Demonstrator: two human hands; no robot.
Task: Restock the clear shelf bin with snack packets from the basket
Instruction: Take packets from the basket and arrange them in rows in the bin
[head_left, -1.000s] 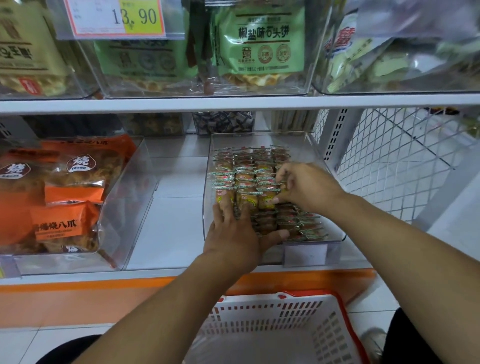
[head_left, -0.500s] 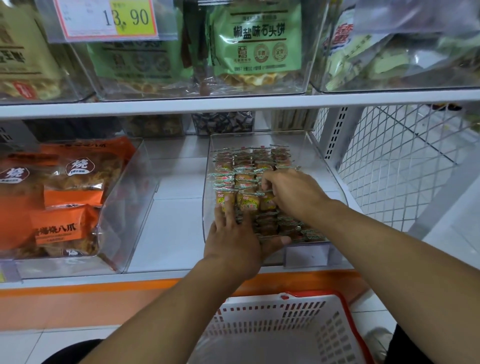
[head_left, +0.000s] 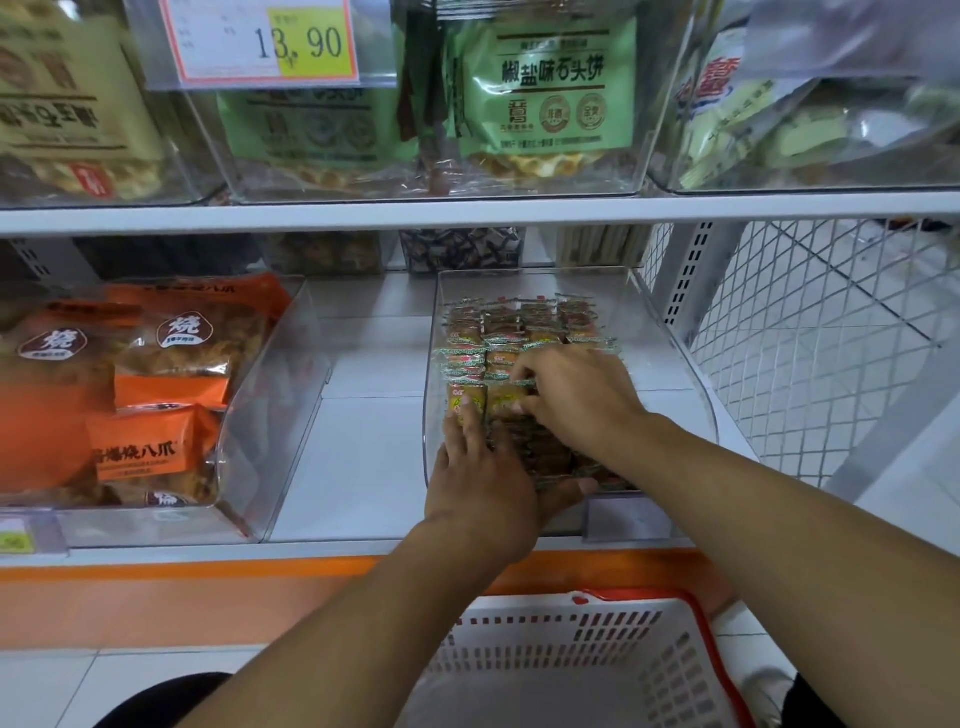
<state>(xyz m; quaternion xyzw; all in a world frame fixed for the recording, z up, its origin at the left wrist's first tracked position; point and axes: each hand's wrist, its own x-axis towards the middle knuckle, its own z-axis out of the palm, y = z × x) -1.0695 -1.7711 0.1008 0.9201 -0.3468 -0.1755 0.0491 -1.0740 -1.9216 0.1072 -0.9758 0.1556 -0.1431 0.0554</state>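
The clear shelf bin (head_left: 670, 332) sits on the lower shelf and holds rows of small green-edged snack packets (head_left: 498, 332). My left hand (head_left: 483, 478) lies flat at the bin's front left. Its fingers are straight and press on the front packets, and its thumb runs along the front edge. My right hand (head_left: 576, 395) reaches into the middle of the bin with fingers curled down, pinching packets in the stack. The white basket with a red rim (head_left: 571, 623) stands below on the floor, and the part of its inside that shows holds no packets.
A clear bin of orange snack bags (head_left: 156, 395) stands to the left on the same shelf. The shelf above (head_left: 311, 213) carries bins of green bags (head_left: 545, 88) and a price tag (head_left: 260, 41). A white wire mesh panel (head_left: 805, 338) closes the right side.
My right hand has slid left and nearer along the packets, from the right rows to the middle ones. My left hand has stayed pressing at the front.
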